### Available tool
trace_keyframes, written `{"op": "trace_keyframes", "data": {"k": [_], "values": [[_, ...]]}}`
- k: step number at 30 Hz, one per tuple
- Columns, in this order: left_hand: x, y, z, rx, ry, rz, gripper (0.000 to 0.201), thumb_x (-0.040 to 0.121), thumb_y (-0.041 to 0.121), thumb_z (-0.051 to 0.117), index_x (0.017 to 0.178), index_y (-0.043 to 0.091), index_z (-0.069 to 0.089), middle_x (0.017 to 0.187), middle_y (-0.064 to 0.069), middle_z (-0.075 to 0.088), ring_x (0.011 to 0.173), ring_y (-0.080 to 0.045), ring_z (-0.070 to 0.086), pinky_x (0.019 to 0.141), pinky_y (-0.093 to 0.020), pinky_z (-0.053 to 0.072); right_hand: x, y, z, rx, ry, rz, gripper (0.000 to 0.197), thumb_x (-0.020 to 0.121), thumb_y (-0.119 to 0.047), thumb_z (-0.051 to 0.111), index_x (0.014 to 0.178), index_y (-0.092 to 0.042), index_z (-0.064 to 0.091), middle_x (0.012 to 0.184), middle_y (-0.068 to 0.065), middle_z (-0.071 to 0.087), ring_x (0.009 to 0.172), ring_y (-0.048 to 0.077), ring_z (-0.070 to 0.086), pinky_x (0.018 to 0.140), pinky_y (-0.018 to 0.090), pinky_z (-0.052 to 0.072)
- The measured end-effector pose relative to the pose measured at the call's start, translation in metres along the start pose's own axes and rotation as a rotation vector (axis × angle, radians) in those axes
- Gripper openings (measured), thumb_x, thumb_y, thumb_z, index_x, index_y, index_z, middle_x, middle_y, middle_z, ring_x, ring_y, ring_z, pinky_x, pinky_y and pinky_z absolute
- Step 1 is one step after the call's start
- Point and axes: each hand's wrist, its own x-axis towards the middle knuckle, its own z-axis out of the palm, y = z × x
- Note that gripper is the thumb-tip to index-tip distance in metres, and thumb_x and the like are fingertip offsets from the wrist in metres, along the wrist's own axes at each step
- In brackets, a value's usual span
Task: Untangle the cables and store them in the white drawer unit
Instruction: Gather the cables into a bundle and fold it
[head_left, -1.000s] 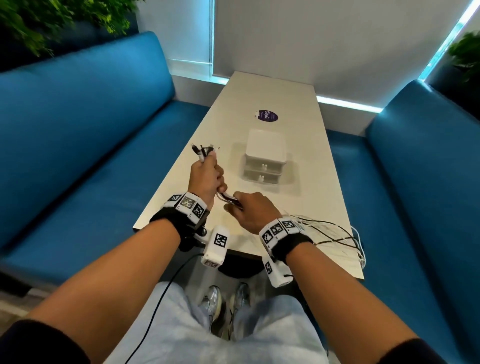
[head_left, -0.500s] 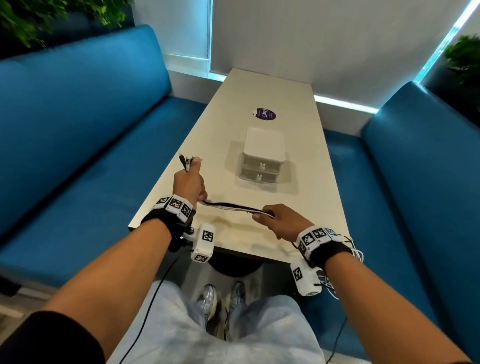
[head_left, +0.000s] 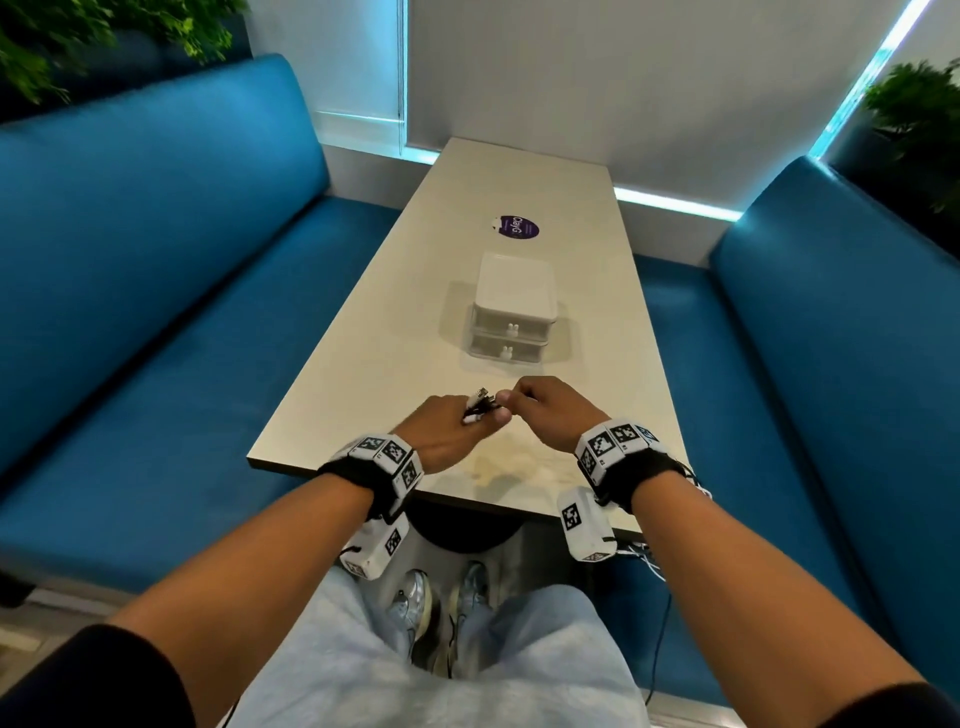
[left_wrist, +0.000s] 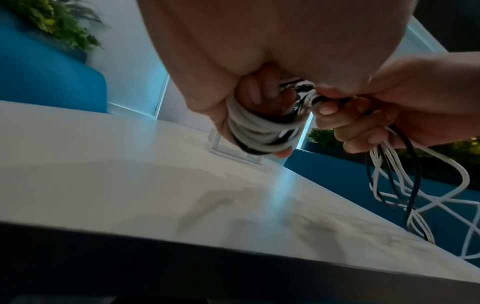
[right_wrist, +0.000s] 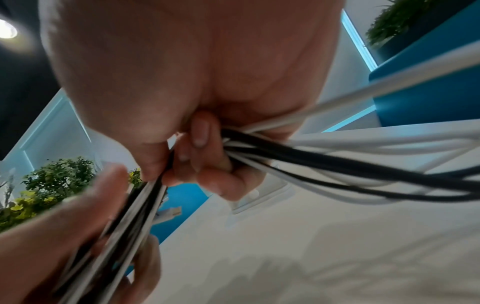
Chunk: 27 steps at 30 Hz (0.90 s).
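A bundle of white and black cables (head_left: 480, 408) runs between my two hands above the near end of the table (head_left: 374, 364). My left hand (head_left: 447, 428) has the cables wound round its fingers (left_wrist: 259, 131) and grips the coil. My right hand (head_left: 545, 410) is close beside it, fingers curled round the same strands (right_wrist: 337, 164), whose loose length (left_wrist: 405, 185) hangs off the table's right edge. The white drawer unit (head_left: 514, 312) stands further up the table with both drawers closed.
A round purple sticker (head_left: 515, 227) lies beyond the drawer unit. Blue benches (head_left: 156, 312) flank the table on both sides (head_left: 831, 364). Plants (head_left: 919, 114) stand behind the bench backs. My legs and shoes show below the table's near edge.
My hands, spread apart with a stretch of cable between them half a second ago, have come together. The right hand moved left and forward to the left hand.
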Motion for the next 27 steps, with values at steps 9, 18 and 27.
{"op": "trace_keyframes", "data": {"k": [9,18,27], "values": [[0.025,-0.001,0.003,0.202,-0.038,-0.101,0.026,0.101,0.038,0.041,0.114,0.018,0.052,0.109,-0.006,0.066,0.098,-0.031,0.058,0.086,-0.046,0.048,-0.001,0.001,0.005,0.137,0.042,0.014,0.043,0.096,-0.047,0.048,0.086,-0.006,0.055,0.07,-0.001,0.049,0.067,0.02,0.047,0.078,0.048,0.05],[0.022,0.008,0.002,0.168,-0.012,-0.106,0.025,0.102,0.041,0.04,0.099,0.017,0.048,0.096,-0.01,0.064,0.081,-0.028,0.058,0.068,-0.038,0.044,-0.004,0.003,0.007,0.131,0.075,0.032,0.035,0.097,-0.046,0.045,0.087,-0.014,0.054,0.076,0.0,0.055,0.069,0.019,0.049,0.069,0.038,0.042],[0.026,0.002,-0.013,0.323,0.115,-0.095,0.031,0.099,0.047,0.041,0.105,0.025,0.061,0.097,-0.005,0.068,0.083,-0.03,0.061,0.072,-0.039,0.051,-0.013,-0.002,0.005,0.007,0.085,-0.077,0.026,0.101,-0.041,0.042,0.094,-0.017,0.051,0.071,-0.002,0.054,0.065,0.017,0.049,0.06,0.032,0.035]]}}
